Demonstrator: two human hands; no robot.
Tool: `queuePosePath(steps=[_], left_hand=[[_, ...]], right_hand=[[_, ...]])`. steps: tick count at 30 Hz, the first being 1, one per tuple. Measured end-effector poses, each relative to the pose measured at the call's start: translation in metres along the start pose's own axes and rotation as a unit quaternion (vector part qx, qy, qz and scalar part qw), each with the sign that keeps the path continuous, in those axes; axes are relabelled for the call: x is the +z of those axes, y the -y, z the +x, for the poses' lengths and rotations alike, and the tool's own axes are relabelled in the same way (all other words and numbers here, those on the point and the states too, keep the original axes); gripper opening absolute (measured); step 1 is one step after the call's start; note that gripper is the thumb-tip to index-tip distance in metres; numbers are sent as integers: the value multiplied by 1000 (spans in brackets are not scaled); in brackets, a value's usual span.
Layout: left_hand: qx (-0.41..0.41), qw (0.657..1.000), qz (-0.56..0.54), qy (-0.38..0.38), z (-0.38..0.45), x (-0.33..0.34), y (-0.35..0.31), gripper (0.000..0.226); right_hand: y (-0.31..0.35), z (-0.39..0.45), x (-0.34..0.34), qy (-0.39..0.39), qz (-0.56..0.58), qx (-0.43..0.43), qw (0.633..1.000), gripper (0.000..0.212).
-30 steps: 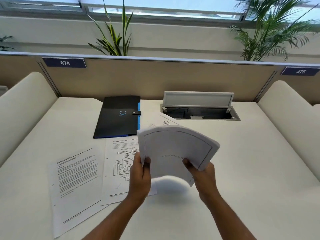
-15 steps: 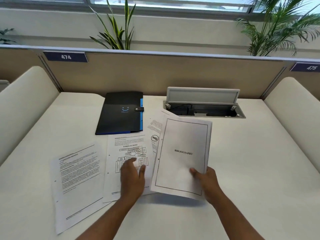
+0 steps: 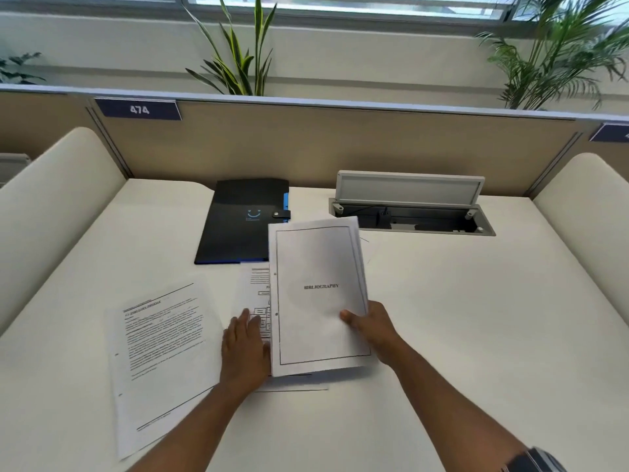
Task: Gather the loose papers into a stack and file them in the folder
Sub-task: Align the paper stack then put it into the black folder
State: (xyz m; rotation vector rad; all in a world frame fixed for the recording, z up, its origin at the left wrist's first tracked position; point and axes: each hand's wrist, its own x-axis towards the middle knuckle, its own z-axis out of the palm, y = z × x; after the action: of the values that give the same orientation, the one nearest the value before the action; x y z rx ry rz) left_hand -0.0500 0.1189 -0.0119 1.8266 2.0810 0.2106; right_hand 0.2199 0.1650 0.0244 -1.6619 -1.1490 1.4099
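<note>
White desk (image 3: 459,301) bounded by a tan partition (image 3: 323,144) across mid-frame, label "474" (image 3: 139,109) upper left. Open cable tray (image 3: 412,212) centre right. Potted plants (image 3: 238,56) and daylit window (image 3: 340,3) along top.

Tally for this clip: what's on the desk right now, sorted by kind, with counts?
Loose sheets flat on the desk: 2, text page and diagram page
Held bundles: 1, BIBLIOGRAPHY stack, sheet count unclear
Folders: 1, black folder, closed
Cable boxes: 1, lid up
Total: 5

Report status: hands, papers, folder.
Right hand pinching white Bibliography stack. Left hand flat on diagram sheet. Text page loose. Black snap-tab folder closed, unobstructed.
</note>
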Motion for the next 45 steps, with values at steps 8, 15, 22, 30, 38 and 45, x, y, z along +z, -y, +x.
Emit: queuePosePath(steps=[8,15,22,30,38,45], left_hand=[[-81,994,-7,-71,5,-11,16,80],[-75,994,-26,-72,6,-1,5,79],[-48,995,-40,-79,4,0,-10,74],[-31,999,-22,-39,15,-2,-21,76],[10,1000,-2,3,36,6,-58,79],[42,997,-51,37,54,7,-85,73]], right_hand=[[3,14,-4,109,-266,-34,957,36],[-11,-10,-25,128,-325,-49,936,34],[-35,-43,-61,130,-260,-20,957,27],[-59,-59,-88,148,-43,50,987,22],[-75,-51,-89,-88,115,83,986,42],[-70,-38,-72,-248,34,112,962,30]])
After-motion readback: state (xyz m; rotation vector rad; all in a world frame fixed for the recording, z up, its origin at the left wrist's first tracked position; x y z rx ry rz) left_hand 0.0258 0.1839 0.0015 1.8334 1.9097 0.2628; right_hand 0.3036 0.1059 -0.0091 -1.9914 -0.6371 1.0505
